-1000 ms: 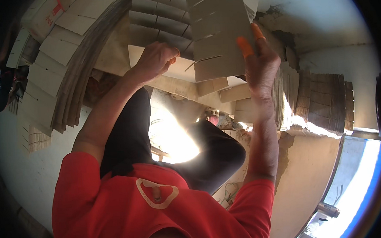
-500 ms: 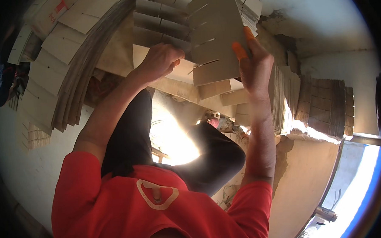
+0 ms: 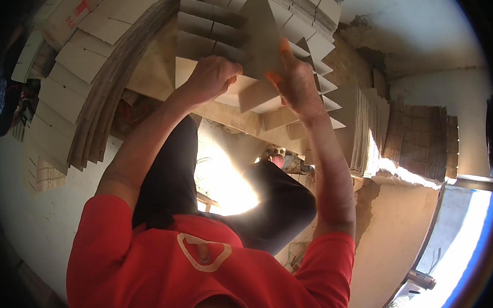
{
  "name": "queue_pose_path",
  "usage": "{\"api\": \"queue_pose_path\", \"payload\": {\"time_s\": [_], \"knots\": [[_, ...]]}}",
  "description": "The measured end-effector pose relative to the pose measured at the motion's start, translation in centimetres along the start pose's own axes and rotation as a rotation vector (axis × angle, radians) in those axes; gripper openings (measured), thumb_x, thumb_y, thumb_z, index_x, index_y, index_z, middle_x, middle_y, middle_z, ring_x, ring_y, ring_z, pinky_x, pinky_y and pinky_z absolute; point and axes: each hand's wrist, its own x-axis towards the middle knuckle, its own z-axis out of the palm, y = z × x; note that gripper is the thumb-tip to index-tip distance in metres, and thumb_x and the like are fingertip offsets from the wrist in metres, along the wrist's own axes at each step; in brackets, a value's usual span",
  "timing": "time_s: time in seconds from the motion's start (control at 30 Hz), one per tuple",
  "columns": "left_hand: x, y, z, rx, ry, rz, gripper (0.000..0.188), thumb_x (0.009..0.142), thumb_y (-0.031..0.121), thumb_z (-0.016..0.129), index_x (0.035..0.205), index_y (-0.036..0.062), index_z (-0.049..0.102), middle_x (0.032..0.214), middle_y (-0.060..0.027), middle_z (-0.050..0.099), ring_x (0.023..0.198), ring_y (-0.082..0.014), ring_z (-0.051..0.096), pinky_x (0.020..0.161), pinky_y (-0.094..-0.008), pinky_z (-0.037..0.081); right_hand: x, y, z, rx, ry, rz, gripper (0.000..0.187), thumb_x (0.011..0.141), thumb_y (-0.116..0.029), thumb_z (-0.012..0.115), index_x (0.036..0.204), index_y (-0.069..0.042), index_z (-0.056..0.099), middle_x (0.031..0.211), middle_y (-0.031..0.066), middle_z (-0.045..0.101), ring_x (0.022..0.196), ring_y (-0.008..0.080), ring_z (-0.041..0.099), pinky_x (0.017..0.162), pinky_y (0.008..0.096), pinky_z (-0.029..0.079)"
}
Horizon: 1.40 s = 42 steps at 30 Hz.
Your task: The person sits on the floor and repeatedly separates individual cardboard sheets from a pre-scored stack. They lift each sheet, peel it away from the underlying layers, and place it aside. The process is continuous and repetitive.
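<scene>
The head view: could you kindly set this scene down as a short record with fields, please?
Left hand: curled closed beside the slotted sheets; its hold is unclear
Right hand: gripping the right edge of a tall cardboard sheet
Fingers: orange covers show on both hands
Layout: slotted sheets show on both sides of the tall one
Far left: overlapping cardboard pile
Far right: upright brown cardboard stack
Clothing: red shirt, dark trousers
</scene>
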Motion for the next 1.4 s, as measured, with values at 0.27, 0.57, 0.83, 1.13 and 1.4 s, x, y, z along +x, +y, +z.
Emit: {"api": "queue_pose_path", "payload": {"time_s": [0.27,0.57,0.83,1.13,1.4], "knots": [[-0.1,0.7,0.0,-0.012,-0.014,0.011,0.013,0.07,-0.001,0.063,0.082,0.0033,0.064,0.071,-0.0099,0.064,0.071,-0.0284,0.062,0.063,-0.0382,0.048,-1.6,-0.3,2.9,-0.247,-0.059,-0.016,0.04,0.074,0.007,0.056,0.113,0.012,0.045,0.076,0.025,0.061,0.073,0.042,0.061,0.062,0.0461,0.051],[-0.5,1.4,-1.6,-0.066,0.082,0.117,0.037,0.07,0.005,0.073,0.106,0.004,0.065,0.093,-0.0139,0.065,0.089,-0.029,0.06,0.079,-0.038,0.048,-8.0,4.6,0.5,-0.504,0.544,-0.047,0.044,0.083,-0.014,0.065,0.125,-0.008,0.053,0.084,0.0096,0.065,0.073,0.028,0.063,0.057,0.0397,0.05],[-3.8,-0.7,-3.9,0.23,0.104,-0.065,0.048,0.07,0.01,0.075,0.116,0.0045,0.061,0.113,-0.0147,0.061,0.109,-0.028,0.054,0.09,-0.0374,0.045,-20.9,16.1,-5.7,-1.116,0.459,0.624,0.049,0.078,-0.034,0.069,0.116,-0.006,0.056,0.095,0.0123,0.057,0.092,0.0317,0.055,0.078,0.0416,0.046],[-4.2,-2.2,-3.2,-0.238,0.09,-0.241,0.028,0.078,0.001,0.067,0.105,-0.0049,0.064,0.099,-0.0127,0.067,0.092,-0.0188,0.062,0.081,-0.0292,0.048,-19.2,14.2,-8.8,-0.592,0.519,0.916,0.024,0.083,-0.019,0.061,0.1,-0.004,0.053,0.089,0.021,0.065,0.084,0.0371,0.062,0.073,0.0454,0.044],[-4.1,-1.8,-3.6,-0.307,-0.001,-0.321,0.026,0.079,-0.001,0.065,0.105,-0.0053,0.064,0.099,-0.0127,0.066,0.092,-0.0155,0.062,0.082,-0.0272,0.047,-14.2,6.6,-11.7,-0.55,0.907,0.489,0.016,0.092,-0.009,0.051,0.106,-0.002,0.048,0.094,0.0169,0.065,0.079,0.0295,0.062,0.078,0.0376,0.049]]}}
